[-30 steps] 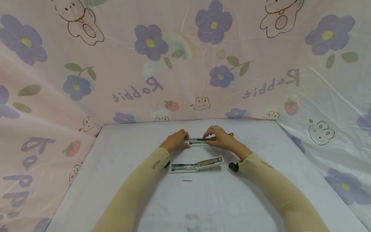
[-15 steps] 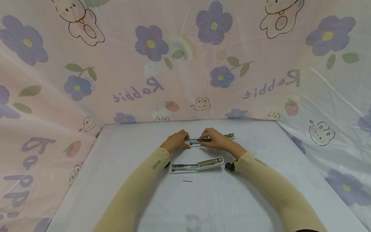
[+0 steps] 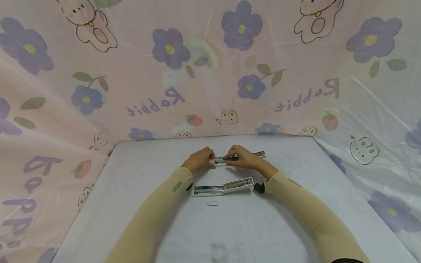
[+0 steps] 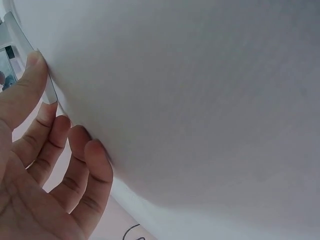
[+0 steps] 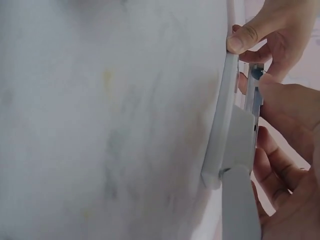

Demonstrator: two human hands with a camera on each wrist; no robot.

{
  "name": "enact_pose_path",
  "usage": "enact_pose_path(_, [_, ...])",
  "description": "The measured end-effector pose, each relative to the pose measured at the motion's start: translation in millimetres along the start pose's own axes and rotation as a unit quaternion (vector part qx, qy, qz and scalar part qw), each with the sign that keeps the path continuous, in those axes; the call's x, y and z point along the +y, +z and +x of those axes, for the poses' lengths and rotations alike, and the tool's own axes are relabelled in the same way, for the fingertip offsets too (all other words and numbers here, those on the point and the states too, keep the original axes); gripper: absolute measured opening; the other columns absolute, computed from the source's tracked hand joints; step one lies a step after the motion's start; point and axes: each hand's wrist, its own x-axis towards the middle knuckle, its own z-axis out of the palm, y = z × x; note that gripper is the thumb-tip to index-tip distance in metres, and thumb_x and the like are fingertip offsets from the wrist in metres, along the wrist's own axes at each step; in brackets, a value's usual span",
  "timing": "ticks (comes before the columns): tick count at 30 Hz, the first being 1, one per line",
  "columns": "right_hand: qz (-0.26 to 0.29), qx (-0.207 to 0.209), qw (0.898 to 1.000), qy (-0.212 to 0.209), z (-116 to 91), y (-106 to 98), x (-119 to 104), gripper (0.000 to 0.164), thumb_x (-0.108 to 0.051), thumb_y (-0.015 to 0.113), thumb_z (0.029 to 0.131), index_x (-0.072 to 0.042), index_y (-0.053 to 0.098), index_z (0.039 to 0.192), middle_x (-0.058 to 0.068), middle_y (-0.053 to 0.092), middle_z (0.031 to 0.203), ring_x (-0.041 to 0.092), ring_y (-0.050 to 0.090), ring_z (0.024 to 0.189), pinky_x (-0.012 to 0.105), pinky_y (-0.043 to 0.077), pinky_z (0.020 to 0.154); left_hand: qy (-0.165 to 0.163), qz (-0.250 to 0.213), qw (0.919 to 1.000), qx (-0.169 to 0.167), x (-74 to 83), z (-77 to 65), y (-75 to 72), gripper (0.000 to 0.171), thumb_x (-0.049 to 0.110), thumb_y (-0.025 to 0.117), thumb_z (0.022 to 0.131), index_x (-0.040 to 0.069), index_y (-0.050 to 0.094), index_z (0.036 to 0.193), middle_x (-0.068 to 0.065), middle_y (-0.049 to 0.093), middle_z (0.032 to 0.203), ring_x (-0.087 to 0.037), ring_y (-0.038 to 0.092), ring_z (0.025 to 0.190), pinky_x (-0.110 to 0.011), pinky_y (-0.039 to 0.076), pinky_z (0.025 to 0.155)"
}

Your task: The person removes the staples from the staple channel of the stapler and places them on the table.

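Farther back on the table, an opened white stapler lies with its lid swung out to the right. My left hand pinches the left end of its base between thumb and fingers, as the left wrist view also shows on the stapler's white edge. Over the middle of the same stapler, my right hand grips at the staple channel with thumb and fingertips. In the right wrist view the right thumb lies along the stapler's metal channel. The right fingers partly hide the hinge area in the head view.
A second opened white stapler lies nearer, below the hands. In front of it is a small strip of staples. The white table is bordered at the back and sides by a patterned cloth.
My right hand has slid left along the far stapler's channel, uncovering more of its lid, then stayed nearly still. My left hand has kept its place at the stapler's end.
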Motion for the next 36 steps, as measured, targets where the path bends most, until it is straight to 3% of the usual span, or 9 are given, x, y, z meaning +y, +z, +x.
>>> enact_pose_path(7, [0.027, 0.008, 0.999, 0.026, -0.1, -0.2, 0.7, 0.019, -0.018, 0.082, 0.097, -0.011, 0.083, 0.115, 0.005, 0.068, 0.114, 0.023, 0.061, 0.106, 0.043, 0.051, 0.093, 0.0, 0.001, 1.0, 0.002, -0.8, 0.2, -0.6, 0.036, 0.035, 0.084, 0.096, 0.013, 0.067, 0.119, -0.002, 0.059, 0.122, -0.02, 0.06, 0.106, -0.047, 0.055, 0.1])
enact_pose_path(25, [0.051, 0.05, 0.997, 0.038, 9.9, 4.6, -0.4, 0.007, -0.013, 0.08, 0.099, -0.013, 0.081, 0.105, 0.001, 0.071, 0.104, 0.014, 0.066, 0.092, 0.031, 0.057, 0.082, -0.002, -0.001, 1.0, 0.002, 0.8, -1.2, -1.3, 0.038, 0.035, 0.084, 0.096, 0.012, 0.068, 0.121, -0.003, 0.059, 0.125, -0.024, 0.063, 0.112, -0.049, 0.055, 0.102])
enact_pose_path(36, [0.054, 0.044, 0.997, 0.044, 16.1, 5.9, -4.1, 0.008, -0.014, 0.082, 0.097, -0.012, 0.076, 0.102, 0.0, 0.073, 0.1, 0.015, 0.068, 0.09, 0.034, 0.058, 0.084, -0.009, -0.003, 0.9999, -0.004, 3.1, -2.1, -2.0, 0.037, 0.035, 0.084, 0.096, 0.013, 0.067, 0.12, -0.002, 0.058, 0.124, -0.021, 0.061, 0.108, -0.05, 0.054, 0.102])
